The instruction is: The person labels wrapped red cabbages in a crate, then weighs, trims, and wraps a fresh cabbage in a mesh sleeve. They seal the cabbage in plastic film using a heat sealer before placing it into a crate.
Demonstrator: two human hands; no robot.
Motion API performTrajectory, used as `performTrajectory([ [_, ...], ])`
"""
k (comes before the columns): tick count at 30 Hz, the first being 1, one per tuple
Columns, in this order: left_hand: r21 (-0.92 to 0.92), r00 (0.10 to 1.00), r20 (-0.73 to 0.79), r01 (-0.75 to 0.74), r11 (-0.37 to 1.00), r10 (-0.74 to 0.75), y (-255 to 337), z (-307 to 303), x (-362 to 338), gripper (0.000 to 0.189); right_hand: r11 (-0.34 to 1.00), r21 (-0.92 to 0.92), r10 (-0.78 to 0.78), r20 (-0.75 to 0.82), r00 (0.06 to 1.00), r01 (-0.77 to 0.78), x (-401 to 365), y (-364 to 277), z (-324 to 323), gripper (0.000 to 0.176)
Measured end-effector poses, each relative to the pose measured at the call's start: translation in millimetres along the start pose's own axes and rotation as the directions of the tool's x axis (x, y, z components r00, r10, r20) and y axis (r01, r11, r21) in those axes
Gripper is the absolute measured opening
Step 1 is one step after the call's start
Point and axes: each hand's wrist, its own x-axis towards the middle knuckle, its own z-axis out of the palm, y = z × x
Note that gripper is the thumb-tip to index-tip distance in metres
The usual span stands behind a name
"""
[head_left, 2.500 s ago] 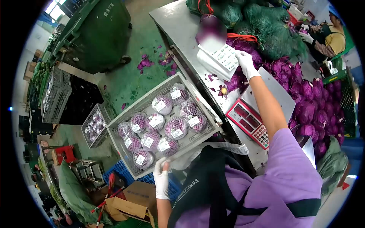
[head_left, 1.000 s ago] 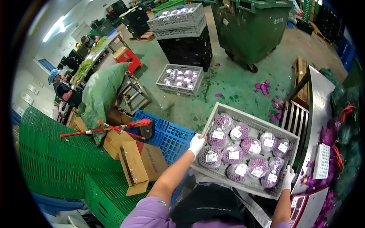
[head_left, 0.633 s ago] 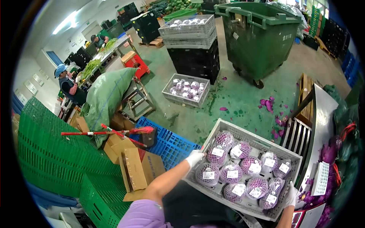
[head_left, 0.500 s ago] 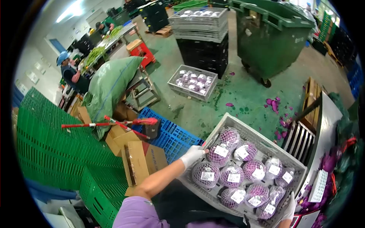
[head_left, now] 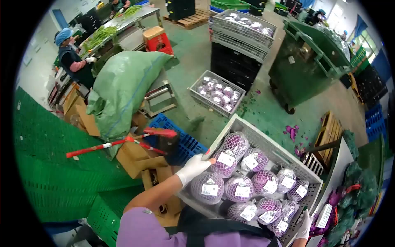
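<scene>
A grey plastic crate (head_left: 263, 137) is held tilted in front of my body. In it lie several purple cabbages (head_left: 241, 187), wrapped in plastic and white netting, each with a white label. My left hand (head_left: 194, 168), in a white glove, grips the crate's left rim, its thumb over the edge. At the lower right corner, my right hand (head_left: 304, 225), also gloved, is closed on the opposite rim; some of its fingers are hidden. Ahead on the floor stands another grey crate (head_left: 196, 95) of wrapped purple cabbages.
Behind the floor crate rise stacked grey and black crates (head_left: 234, 61). A wheeled green bin (head_left: 304, 68) stands right of them. Green crates (head_left: 61, 152), a red-handled tool (head_left: 103, 145), cardboard boxes and a green sack (head_left: 123, 86) crowd the left. Purple leaves (head_left: 292, 131) litter the floor. A co-worker (head_left: 72, 57) stands far left.
My view has moved forward, so the floor crate and stacked crates appear larger and nearer. The held crate sits slightly further left in view. Both hands keep their grip on it.
</scene>
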Motion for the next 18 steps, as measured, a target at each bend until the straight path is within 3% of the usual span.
performTrajectory([
  [6, -0.010, 0.980, -0.193, -0.043, 0.999, 0.040, 53, -79, -27, 0.056, 0.995, -0.041, -0.081, 0.116, 0.990, 0.086, -13, -91, 72, 0.028],
  [7, -0.047, 0.969, -0.221, -0.120, 0.992, 0.107, 51, -87, -20, 0.055, 0.997, 0.029, -0.073, 0.185, 0.980, 0.069, -13, -103, 80, 0.026],
  [11, -0.162, 0.983, -0.172, -0.099, 0.982, 0.071, 92, -118, -20, 0.044, 0.979, 0.028, -0.204, 0.214, 0.955, 0.202, -20, -155, 112, 0.026],
  [15, -0.193, 0.981, -0.184, -0.090, 0.977, 0.054, 127, -136, 14, 0.044, 0.983, 0.045, -0.180, 0.154, 0.972, 0.175, -12, -207, 147, 0.020],
  [18, -0.144, 0.955, -0.248, -0.205, 0.968, 0.165, 126, -148, 50, 0.046, 0.977, 0.109, -0.199, 0.181, 0.963, 0.181, 22, -204, 177, 0.019],
])
